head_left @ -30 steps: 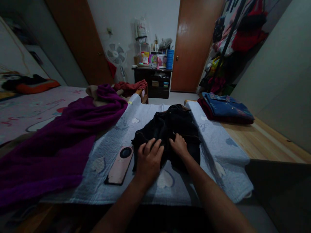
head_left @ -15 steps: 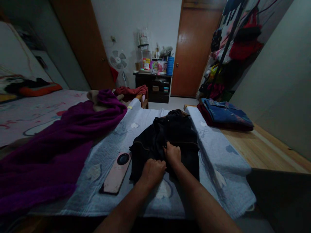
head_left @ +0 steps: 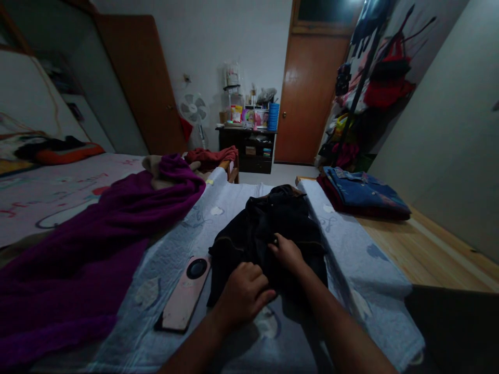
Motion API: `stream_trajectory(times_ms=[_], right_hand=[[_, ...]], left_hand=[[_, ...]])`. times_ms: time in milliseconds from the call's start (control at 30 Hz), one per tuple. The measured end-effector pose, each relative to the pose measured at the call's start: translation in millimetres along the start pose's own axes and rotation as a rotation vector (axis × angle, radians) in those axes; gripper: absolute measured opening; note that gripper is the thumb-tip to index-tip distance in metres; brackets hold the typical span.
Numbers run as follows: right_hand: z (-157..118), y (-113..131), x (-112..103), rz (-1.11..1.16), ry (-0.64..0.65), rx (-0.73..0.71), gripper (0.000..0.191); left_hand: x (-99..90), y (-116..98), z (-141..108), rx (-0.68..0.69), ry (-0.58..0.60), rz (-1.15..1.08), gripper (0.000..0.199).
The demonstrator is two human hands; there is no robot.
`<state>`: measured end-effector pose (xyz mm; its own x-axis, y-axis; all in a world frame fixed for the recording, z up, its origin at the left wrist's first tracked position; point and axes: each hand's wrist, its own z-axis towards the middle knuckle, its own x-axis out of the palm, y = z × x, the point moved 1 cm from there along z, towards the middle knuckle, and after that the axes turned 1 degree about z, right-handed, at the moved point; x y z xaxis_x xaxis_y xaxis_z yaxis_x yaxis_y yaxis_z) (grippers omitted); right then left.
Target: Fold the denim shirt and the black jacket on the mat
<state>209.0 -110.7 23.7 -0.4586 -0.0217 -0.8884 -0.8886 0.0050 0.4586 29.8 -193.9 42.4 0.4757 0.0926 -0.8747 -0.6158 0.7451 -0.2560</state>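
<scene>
A dark jacket (head_left: 286, 213) with brown stitching and a brown inner collar lies front up on the light blue quilted cover. My right hand (head_left: 287, 252) pinches its front edge near the middle, beside a small shiny button. Over the lower left front is my left hand (head_left: 245, 291), its fingers curled down on the cloth and its thumb pointing right; the fingertips are hidden. A pink phone (head_left: 183, 298) with a round black camera ring lies face down, left of the jacket.
A purple blanket (head_left: 93, 244) spreads along the left. Folded clothes, a denim one (head_left: 362, 187) on top, sit on the wooden board (head_left: 405, 244) at right. Beyond stand a white fan (head_left: 194, 107), a dark cabinet (head_left: 245, 150) and a brown door (head_left: 304, 98).
The view has tilted up slightly. My left hand has lifted and turned, its thumb now apart from the fingers. My right hand has shifted slightly right, still at the jacket's front edge.
</scene>
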Motion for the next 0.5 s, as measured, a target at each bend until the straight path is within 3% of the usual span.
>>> stream_trajectory(times_ms=[100,167,233,300,400,500], right_hand=[[-11.1,-16.7,-44.5,0.172,0.108,-0.169,0.03],[-21.0,-32.0,-73.9,0.101,0.184,-0.172,0.022],[-30.5,-48.7,-94.8,-0.02,0.279,-0.135,0.016],[-37.7,-63.1,-105.0,-0.107,0.339,-0.082,0.016],[-41.9,-71.5,-106.1,-0.203,0.457,-0.053,0.018],[-35.4,-61.5,-106.0,-0.167,0.617,-0.155,0.037]], left_hand=[[-29.2,27.6,16.9,-0.153,-0.244,-0.059,0.022],[-42.4,55.5,28.7,-0.317,-0.391,0.006,0.023],[-48.1,86.4,38.3,-0.492,-0.417,0.141,0.021],[-45.9,115.2,44.5,-0.624,-0.298,0.278,0.038],[-30.5,147.1,47.5,-0.703,0.085,0.337,0.062],[-12.1,166.3,45.8,-0.775,0.403,0.365,0.068]])
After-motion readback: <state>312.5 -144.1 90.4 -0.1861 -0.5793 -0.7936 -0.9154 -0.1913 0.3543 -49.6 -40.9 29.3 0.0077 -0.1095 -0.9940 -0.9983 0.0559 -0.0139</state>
